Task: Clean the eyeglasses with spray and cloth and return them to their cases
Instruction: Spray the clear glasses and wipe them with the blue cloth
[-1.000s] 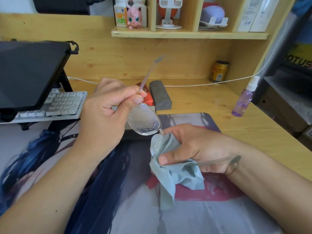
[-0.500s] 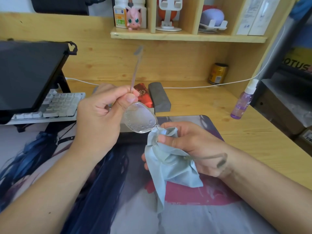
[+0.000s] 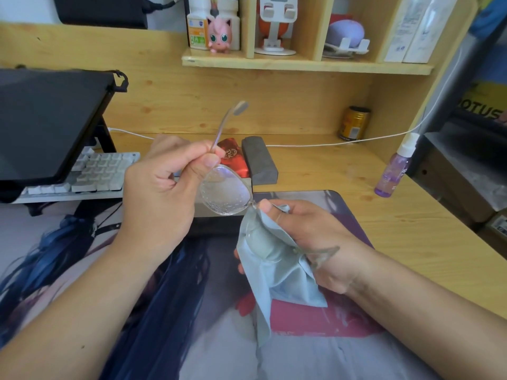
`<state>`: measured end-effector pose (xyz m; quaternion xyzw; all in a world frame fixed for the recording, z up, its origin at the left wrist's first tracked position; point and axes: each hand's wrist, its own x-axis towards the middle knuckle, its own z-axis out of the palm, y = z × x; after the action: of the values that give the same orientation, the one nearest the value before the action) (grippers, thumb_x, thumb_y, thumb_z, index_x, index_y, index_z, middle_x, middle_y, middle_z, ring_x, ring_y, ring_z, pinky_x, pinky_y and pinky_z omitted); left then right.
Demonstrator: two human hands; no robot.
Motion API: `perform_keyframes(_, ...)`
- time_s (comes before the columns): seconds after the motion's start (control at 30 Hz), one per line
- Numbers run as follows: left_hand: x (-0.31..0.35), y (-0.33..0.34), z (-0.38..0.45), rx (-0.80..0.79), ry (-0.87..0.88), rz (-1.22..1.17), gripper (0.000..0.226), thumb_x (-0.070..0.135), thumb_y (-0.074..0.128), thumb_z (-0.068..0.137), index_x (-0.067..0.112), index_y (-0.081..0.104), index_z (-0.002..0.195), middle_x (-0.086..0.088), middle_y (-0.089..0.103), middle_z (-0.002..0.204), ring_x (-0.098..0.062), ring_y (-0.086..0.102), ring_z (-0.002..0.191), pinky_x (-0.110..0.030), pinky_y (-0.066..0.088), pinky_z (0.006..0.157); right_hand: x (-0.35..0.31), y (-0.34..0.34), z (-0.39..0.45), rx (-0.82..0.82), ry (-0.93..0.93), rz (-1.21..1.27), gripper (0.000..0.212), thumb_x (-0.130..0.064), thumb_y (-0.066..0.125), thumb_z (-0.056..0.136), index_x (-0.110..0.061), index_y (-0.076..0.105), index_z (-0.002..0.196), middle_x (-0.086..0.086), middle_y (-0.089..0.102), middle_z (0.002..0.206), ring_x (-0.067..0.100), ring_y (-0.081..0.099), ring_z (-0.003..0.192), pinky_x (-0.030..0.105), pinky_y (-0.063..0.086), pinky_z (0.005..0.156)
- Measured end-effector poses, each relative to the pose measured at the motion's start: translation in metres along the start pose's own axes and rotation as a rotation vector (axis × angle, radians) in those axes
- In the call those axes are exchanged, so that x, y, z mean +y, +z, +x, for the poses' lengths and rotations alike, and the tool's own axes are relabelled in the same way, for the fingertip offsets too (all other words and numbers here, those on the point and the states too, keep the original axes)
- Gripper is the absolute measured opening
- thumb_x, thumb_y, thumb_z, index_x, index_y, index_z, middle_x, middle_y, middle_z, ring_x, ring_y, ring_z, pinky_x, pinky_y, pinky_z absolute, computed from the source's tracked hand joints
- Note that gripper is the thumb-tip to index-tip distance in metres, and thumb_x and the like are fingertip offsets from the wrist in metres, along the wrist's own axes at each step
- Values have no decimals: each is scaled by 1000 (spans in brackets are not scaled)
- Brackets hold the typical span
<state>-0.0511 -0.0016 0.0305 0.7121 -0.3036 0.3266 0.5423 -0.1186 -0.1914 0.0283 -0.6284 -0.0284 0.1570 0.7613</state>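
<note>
Clear-framed eyeglasses (image 3: 225,193) hang between both hands above the desk mat. My left hand (image 3: 164,185) pinches the frame at the left hinge, and that temple arm points up. The left lens is bare and dotted with droplets. My right hand (image 3: 299,231) grips a light blue cloth (image 3: 277,272) wrapped around the right lens, thumb on top near the bridge. The other temple arm lies across my right wrist. Behind the hands lie a red case (image 3: 233,157) and a grey case (image 3: 259,160). A purple spray bottle (image 3: 393,171) stands at the right on the desk.
A printed desk mat (image 3: 192,338) covers the near desk. A white keyboard (image 3: 90,172) sits under a dark laptop stand (image 3: 46,124) at the left. A yellow can (image 3: 354,123) and a white cable (image 3: 329,144) are at the back. A shelf (image 3: 301,64) holds small items.
The upright temple arm has swung from leaning left back to leaning right. My right hand has shifted the cloth over the right lens, thumb now nearer the bridge.
</note>
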Motion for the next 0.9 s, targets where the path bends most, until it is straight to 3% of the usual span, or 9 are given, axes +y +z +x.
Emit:
perform_keyframes(0.1,0,-1,0,7,14,23,13,16,63,98,27,69,100,13,66,92,-12,59,95,-24,44,89,5,-2,4,153,-109,-63,34,-35,54,99,-11,72,83,5,70,71,12,68,63,18,53,57)
perform_keyframes(0.2,1,-3,0,26,42,47,11,17,63,99,26,68,102,10,67,95,-19,61,96,-30,48,89,2,-9,7,279,-168,-48,47,-31,51,103,-18,75,66,6,74,71,16,71,64,25,57,62)
perform_keyframes(0.33,0,-5,0,71,58,62,9,19,61,100,23,68,105,7,67,95,-27,62,96,-42,51,89,-9,-33,13,362,-136,111,33,-30,48,106,-5,69,99,18,73,97,27,73,85,40,60,80)
perform_keyframes(0.47,0,-2,-2,51,115,85,9,17,61,101,17,68,106,1,67,91,-29,59,91,-42,50,86,-21,-46,10,225,-134,322,30,-11,38,104,-6,63,86,7,71,72,15,70,59,26,59,55)
perform_keyframes(0.53,0,-1,-2,51,142,93,8,14,61,101,15,68,105,-1,66,89,-30,58,90,-39,49,85,-29,-41,4,23,-130,425,39,-14,36,103,-5,70,87,6,74,76,16,73,69,27,60,64)
perform_keyframes(0.6,2,-1,-3,59,172,117,9,12,61,101,13,67,106,-7,66,86,-24,57,90,-28,45,85,-26,-35,3,-282,-32,481,42,-19,36,104,-2,74,102,12,74,98,23,72,93,33,57,86)
perform_keyframes(0.73,5,-2,-1,81,222,157,9,12,61,100,10,67,107,-14,65,82,-13,50,90,-26,42,84,-10,-37,8,-331,9,-3,21,-11,48,100,-6,67,92,10,60,87,24,55,81,37,45,77)
perform_keyframes(0.8,6,-3,-1,77,252,180,9,12,61,100,9,68,105,-13,67,85,-19,52,90,-28,43,84,-10,-36,6,-329,69,-130,11,-6,57,93,-3,64,100,8,62,87,19,60,79,34,49,73)
perform_keyframes(0.9,8,-1,-2,56,263,213,21,16,59,102,2,75,98,-9,67,86,-26,53,89,-24,42,84,-15,-40,3,-347,148,-229,16,3,64,86,-6,66,99,3,70,87,15,68,78,27,54,70)
